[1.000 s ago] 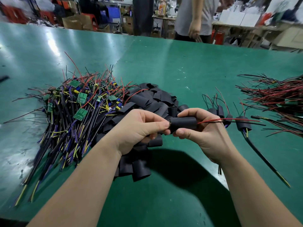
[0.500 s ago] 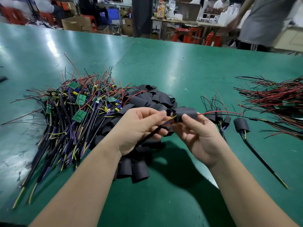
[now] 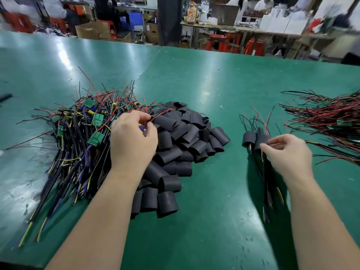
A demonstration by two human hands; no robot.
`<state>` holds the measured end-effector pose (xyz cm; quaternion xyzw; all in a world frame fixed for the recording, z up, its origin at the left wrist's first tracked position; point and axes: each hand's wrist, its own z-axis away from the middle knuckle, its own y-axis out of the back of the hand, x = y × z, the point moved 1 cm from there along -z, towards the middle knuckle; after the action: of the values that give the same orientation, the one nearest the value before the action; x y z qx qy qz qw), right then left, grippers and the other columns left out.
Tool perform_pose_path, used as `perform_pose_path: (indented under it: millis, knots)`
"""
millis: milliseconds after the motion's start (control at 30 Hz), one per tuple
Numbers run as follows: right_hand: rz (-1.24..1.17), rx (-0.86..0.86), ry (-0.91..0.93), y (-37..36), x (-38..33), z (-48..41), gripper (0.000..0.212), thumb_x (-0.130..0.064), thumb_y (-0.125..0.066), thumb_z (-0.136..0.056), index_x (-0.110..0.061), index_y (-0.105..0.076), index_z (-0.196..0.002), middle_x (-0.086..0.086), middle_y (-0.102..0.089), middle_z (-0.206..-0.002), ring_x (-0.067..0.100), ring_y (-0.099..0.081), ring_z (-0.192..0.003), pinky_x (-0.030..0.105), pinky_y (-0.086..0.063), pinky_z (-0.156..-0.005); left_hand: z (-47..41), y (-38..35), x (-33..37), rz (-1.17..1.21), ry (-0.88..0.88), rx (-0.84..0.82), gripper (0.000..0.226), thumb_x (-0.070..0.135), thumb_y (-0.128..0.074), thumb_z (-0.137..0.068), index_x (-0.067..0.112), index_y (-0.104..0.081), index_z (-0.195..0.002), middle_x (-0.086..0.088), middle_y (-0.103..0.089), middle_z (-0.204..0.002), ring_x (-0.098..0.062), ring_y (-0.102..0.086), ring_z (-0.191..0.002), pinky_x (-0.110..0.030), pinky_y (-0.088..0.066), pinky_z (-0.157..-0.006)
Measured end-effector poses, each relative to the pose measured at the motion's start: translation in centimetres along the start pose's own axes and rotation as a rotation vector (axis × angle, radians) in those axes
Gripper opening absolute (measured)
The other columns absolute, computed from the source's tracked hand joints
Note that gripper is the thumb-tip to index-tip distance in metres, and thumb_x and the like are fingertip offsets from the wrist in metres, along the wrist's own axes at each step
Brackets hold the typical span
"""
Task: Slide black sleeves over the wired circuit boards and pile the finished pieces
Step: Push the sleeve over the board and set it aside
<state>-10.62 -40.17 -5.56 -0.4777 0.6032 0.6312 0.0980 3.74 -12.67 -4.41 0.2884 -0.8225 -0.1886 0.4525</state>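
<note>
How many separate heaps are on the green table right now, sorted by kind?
Heap of wired circuit boards without sleeves: 1
Heap of loose black sleeves: 1
Pile of finished sleeved pieces: 1
Tangle of red and black wires at the far right: 1
Total: 4

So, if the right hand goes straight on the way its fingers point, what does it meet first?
The right hand would first meet the pile of finished sleeved pieces, just beyond its fingertips; contact is unclear.
</note>
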Motion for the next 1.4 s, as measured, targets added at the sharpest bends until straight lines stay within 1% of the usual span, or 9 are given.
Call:
perform_pose_path:
  millis: [133, 300, 633, 733, 833, 900, 1033, 1167, 1400]
  knots:
    - [0.182, -0.002, 0.129, -0.4, -0.2, 0.1, 0.008, -0.012, -0.068, -0.081, -0.015, -0.068, -0.088, 0.014, -0.065, -0.096, 0.021, -0.051, -0.083, 0.025, -0.034, -0.073, -0.5, 0.4, -1.9, -0.396, 0.145, 0.023, 0.055, 0.025, -0.065, -0.079, 0.010, -0.050, -0.129, -0.013, -0.045, -0.134, -0.036, -0.037, -0.121, -0.046, -0.033, -0.098]
    - [0.147, -0.025, 0.207, -1.0, -1.2, 1.1, 0.010, -0.009, -0.066, -0.080, -0.015, -0.070, -0.087, 0.013, -0.066, -0.091, 0.025, -0.057, -0.089, 0.025, -0.036, -0.074, -1.3, 0.8, -3.4, -0.536, 0.232, -0.074, 0.038, 0.035, -0.067, -0.082, 0.018, -0.062, -0.116, -0.010, -0.049, -0.130, -0.034, -0.039, -0.121, -0.044, -0.024, -0.101]
    - [-0.084, -0.023, 0.222, -1.8, -2.7, 2.7, 0.014, -0.005, -0.062, -0.082, -0.016, -0.070, -0.083, 0.001, -0.067, -0.082, 0.013, -0.054, -0.072, 0.024, -0.038, -0.069, -2.0, 1.6, -2.4, 0.066, -0.103, 0.174, 0.024, 0.006, -0.066, -0.084, 0.012, -0.069, -0.107, 0.002, -0.067, -0.087, -0.021, -0.062, -0.075, -0.029, -0.049, -0.076]
    - [-0.525, -0.333, 0.117, -2.4, -4.3, 4.4, 0.018, 0.000, -0.068, -0.082, -0.018, -0.070, -0.081, 0.000, -0.067, -0.072, 0.010, -0.052, -0.057, 0.021, -0.042, -0.058, -0.7, 0.6, -0.3, 0.366, -0.284, 0.095, 0.049, 0.012, -0.077, -0.077, 0.018, -0.059, -0.123, 0.011, -0.066, -0.093, -0.004, -0.061, -0.069, -0.009, -0.047, -0.076]
    - [-0.986, -0.834, -0.034, -4.0, -5.8, 7.0, 0.032, -0.017, -0.070, -0.073, -0.010, -0.068, -0.104, 0.009, -0.070, -0.086, 0.012, -0.051, -0.054, 0.020, -0.046, -0.053, 1.2, -1.2, 1.2, 0.460, -0.437, -0.187, 0.085, 0.010, -0.083, -0.070, 0.027, -0.039, -0.141, 0.009, -0.062, -0.111, -0.005, -0.062, -0.067, -0.009, -0.049, -0.076]
    - [-1.051, -0.928, -0.041, -5.0, -6.3, 8.0, 0.040, -0.023, -0.070, -0.070, -0.009, -0.067, -0.108, 0.007, -0.069, -0.087, 0.013, -0.053, -0.058, 0.020, -0.046, -0.055, 2.0, -2.0, 1.8, 0.489, -0.516, -0.329, 0.096, 0.004, -0.082, -0.069, 0.032, -0.030, -0.144, 0.006, -0.055, -0.120, -0.008, -0.060, -0.065, -0.011, -0.049, -0.076]
    - [-0.907, -0.755, 0.009, -5.7, -6.7, 8.6, 0.007, -0.018, -0.067, -0.079, -0.014, -0.072, -0.082, 0.005, -0.072, -0.075, 0.012, -0.062, -0.065, 0.020, -0.048, -0.059, 2.3, -2.2, 2.2, 0.486, -0.524, -0.448, 0.096, 0.005, -0.081, -0.068, 0.036, -0.030, -0.144, 0.007, -0.052, -0.124, -0.008, -0.062, -0.075, -0.008, -0.043, -0.084]
    - [-1.120, -0.642, -0.184, -5.3, -6.6, 7.9, 0.005, -0.009, -0.060, -0.085, -0.005, -0.062, -0.084, 0.011, -0.070, -0.069, 0.018, -0.068, -0.061, 0.023, -0.055, -0.055, 1.8, -1.7, 1.3, 0.358, -0.400, -0.572, 0.084, 0.038, -0.087, -0.062, 0.035, -0.044, -0.135, 0.012, -0.063, -0.102, -0.001, -0.061, -0.086, -0.010, -0.045, -0.081]
    - [-1.208, -0.620, -0.273, -4.8, -6.5, 7.5, 0.005, -0.008, -0.056, -0.090, -0.005, -0.059, -0.086, 0.009, -0.071, -0.070, 0.017, -0.069, -0.059, 0.020, -0.055, -0.054, 2.1, -1.5, 1.6, 0.303, -0.408, -0.478, 0.038, 0.034, -0.084, -0.069, 0.024, -0.068, -0.103, 0.015, -0.061, -0.076, -0.004, -0.059, -0.077, -0.011, -0.045, -0.070]
